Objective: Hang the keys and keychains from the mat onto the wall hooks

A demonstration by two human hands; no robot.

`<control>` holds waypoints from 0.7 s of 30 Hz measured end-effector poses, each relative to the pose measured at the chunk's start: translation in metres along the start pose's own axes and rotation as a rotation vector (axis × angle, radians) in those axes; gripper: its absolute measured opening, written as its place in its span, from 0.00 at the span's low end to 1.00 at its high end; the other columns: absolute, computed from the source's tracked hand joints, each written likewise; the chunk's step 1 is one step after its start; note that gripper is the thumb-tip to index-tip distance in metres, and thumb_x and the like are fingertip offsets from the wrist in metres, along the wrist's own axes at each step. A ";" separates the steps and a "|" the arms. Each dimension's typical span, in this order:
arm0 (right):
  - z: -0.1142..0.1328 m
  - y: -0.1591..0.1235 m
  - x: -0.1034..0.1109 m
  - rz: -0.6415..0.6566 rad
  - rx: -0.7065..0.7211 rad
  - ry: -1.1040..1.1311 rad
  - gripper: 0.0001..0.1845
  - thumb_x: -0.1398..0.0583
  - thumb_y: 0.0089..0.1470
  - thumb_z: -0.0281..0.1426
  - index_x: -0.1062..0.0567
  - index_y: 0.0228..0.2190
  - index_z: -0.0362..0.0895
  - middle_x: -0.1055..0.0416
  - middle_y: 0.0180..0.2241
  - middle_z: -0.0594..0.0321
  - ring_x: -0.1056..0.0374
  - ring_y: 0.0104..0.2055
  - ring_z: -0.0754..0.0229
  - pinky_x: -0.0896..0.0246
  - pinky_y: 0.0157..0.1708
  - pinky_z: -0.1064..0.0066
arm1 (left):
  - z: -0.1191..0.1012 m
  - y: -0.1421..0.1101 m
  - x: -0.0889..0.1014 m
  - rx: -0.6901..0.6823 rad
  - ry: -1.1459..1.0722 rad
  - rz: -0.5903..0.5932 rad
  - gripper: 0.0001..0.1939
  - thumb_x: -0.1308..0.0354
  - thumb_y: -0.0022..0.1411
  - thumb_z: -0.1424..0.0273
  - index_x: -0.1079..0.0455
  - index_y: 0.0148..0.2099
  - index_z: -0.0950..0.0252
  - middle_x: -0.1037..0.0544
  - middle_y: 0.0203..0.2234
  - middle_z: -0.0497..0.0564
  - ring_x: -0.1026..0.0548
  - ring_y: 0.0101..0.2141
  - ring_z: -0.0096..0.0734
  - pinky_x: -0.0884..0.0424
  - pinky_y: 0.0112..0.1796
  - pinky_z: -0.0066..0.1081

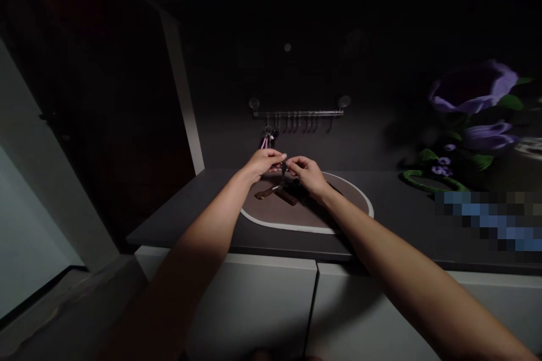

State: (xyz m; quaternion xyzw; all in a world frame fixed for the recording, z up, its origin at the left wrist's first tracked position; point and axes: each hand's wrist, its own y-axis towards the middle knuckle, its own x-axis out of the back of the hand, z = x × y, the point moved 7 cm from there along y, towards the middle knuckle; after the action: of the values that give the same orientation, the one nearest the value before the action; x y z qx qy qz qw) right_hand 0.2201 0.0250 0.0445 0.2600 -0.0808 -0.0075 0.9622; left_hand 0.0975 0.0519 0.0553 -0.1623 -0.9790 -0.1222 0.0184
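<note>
Both my hands meet above an oval brown mat (339,211) with a white rim on a dark cabinet top. My left hand (261,162) and my right hand (308,174) each pinch a small metal key ring (283,167) between fingertips. Keys and brown fobs (279,192) hang from it down onto the mat. The scene is dim, so fine detail of the ring is unclear.
A hook rail (298,115) is fixed to the wall behind, with a pink-tagged bunch of keys (267,138) on its left hook. Purple artificial flowers (470,96) stand at the right. White cabinet doors (271,304) lie below the top. A dark doorway is at the left.
</note>
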 end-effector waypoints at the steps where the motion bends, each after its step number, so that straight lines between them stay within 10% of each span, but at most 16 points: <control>1: 0.000 0.000 0.000 -0.003 -0.009 0.016 0.17 0.39 0.40 0.42 0.29 0.27 0.40 0.34 0.24 0.66 0.41 0.25 0.68 0.43 0.29 0.74 | 0.000 0.000 0.000 -0.005 0.000 0.004 0.12 0.36 0.47 0.66 0.30 0.31 0.70 0.28 0.22 0.47 0.33 0.21 0.16 0.36 0.27 0.22; 21: 0.004 0.015 0.003 -0.067 0.006 0.131 0.17 0.39 0.40 0.43 0.33 0.26 0.42 0.34 0.27 0.65 0.37 0.31 0.66 0.37 0.38 0.69 | -0.004 0.002 0.015 0.003 0.003 -0.157 0.05 0.43 0.54 0.72 0.31 0.33 0.69 0.28 0.23 0.47 0.33 0.21 0.15 0.37 0.23 0.18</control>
State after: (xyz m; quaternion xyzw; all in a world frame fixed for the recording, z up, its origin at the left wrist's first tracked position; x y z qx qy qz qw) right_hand 0.2220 0.0358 0.0563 0.2654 -0.0091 -0.0223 0.9639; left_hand 0.0835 0.0576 0.0605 -0.0847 -0.9889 -0.1220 0.0105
